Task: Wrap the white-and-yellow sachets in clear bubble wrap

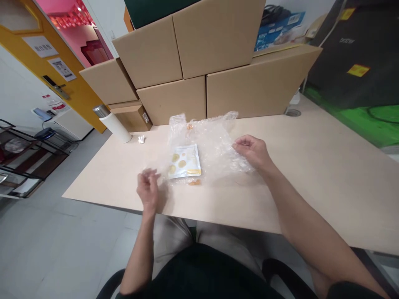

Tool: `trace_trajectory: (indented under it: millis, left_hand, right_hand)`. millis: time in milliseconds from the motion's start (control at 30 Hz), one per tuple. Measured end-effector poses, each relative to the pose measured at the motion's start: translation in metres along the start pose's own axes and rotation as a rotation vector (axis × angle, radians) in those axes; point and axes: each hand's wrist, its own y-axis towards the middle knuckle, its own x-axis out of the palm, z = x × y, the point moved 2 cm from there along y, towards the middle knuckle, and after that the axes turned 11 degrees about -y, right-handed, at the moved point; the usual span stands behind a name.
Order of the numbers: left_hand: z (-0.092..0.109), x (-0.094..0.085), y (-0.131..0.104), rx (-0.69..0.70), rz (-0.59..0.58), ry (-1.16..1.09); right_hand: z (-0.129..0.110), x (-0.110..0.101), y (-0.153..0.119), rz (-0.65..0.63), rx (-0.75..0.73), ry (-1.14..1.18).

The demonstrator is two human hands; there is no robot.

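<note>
A clear sheet of bubble wrap [215, 141] lies spread on the table, wrinkled, with bits of orange tape at its far and near edges. On it rests a flat white sachet [187, 161] with yellow round prints and a yellow lower corner. My right hand [254, 150] pinches the wrap's right edge, thumb and fingers together. Just off the wrap's left side is my left hand [148, 191], its fingers curled but smeared by motion. Whether those fingers grip the wrap's left edge cannot be made out.
A white bottle with a steel cap [116, 128] stands at the back left, beside a crumpled white scrap [141, 139]. Stacked cardboard boxes [171, 101] line the table's [311, 174] back edge, with a small brown box [132, 118] at their left end.
</note>
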Motion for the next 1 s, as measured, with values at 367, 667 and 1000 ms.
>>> trace_trajectory:
  millis: [367, 667, 1000]
  left_hand:
    - [0.003, -0.031, -0.004, 0.199, 0.168, 0.595]
    - [0.000, 0.042, 0.001, 0.077, -0.347, 0.433]
    - [-0.002, 0.043, -0.001, -0.223, -0.250, -0.172]
  right_hand:
    - [-0.002, -0.005, -0.001, 0.235, -0.252, -0.596]
    - [-0.006, 0.085, -0.028, -0.353, -0.068, -0.342]
    - [-0.026, 0.099, -0.046, -0.437, 0.193, 0.158]
